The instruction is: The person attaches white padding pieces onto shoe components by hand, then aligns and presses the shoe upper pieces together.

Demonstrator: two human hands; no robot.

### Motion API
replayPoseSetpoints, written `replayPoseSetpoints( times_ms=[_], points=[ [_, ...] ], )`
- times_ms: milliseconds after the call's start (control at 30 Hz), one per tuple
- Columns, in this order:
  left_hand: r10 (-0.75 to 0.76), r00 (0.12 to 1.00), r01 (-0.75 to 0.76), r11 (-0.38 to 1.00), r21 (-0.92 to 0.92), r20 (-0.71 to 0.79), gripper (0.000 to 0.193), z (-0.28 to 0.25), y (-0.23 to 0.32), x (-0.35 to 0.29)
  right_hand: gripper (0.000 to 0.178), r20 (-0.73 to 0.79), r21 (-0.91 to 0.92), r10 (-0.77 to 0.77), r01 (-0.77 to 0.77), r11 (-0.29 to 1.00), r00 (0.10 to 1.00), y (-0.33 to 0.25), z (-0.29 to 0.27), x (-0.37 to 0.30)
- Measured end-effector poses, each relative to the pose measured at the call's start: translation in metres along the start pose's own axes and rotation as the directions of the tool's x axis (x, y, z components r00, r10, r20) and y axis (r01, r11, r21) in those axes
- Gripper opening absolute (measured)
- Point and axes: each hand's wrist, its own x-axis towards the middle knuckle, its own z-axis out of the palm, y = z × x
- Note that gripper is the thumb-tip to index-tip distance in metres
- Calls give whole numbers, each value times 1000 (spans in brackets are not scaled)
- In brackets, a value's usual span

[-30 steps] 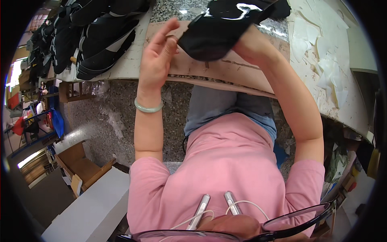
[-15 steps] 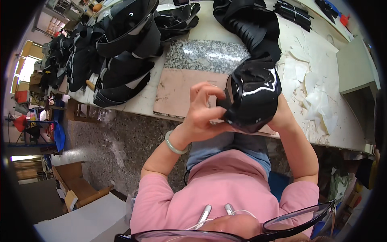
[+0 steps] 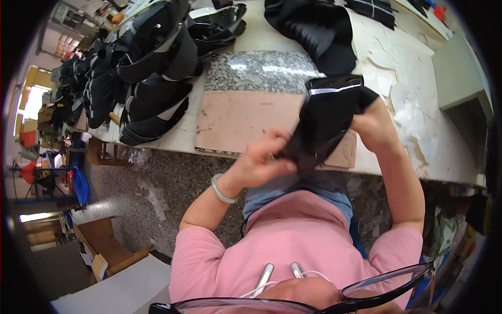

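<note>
A glossy black shoe upper (image 3: 324, 123) is held up between my two hands, above the front edge of the table. My left hand (image 3: 261, 159) grips its lower left end with thumb and fingers; motion blurs the fingertips a little. My right hand (image 3: 375, 128) holds its right side, and the upper hides some of those fingers. Below it on the table lie a pinkish-tan board (image 3: 240, 120) and a speckled granite slab (image 3: 256, 70). Just beyond the held piece rests a row of nested black uppers (image 3: 319, 34).
Heaped black uppers (image 3: 157, 99) crowd the table's left side. White scraps (image 3: 405, 115) lie to the right, beside a grey-green box-like stand (image 3: 460, 78). Bundled black strips (image 3: 374, 10) sit at the far right. A wooden handle (image 3: 114, 118) pokes out near the left edge.
The upper has been turned, so its shiny edge now faces away and its long dark side shows. My right hand has moved right and up; more of the tan board shows.
</note>
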Motion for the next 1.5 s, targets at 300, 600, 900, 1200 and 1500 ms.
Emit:
replayPoseSetpoints(
  times_ms=[300,600,900,1200,1500],
  points=[
    [445,611,20,818,575,-654,71,-30,35,-7,24,-159,-289,-460,405,868,874,-13,112,40],
    [68,650,141,968,208,-757,44,-50,5,-24,20,264,-581,-104,244,777,959,29,153,46],
    [180,733,372,701,608,-656,43,-52,-1,-50,27,88,-351,-308,319,881,947,78,144,20],
    [229,778,270,718,642,-584,60,-51,-28,-44,25,-22,-253,-179,167,953,984,86,122,-5],
    [94,792,367,716,594,-603,48,-46,-15,-33,23,-77,-227,-150,129,965,986,75,105,1]
  ],
)
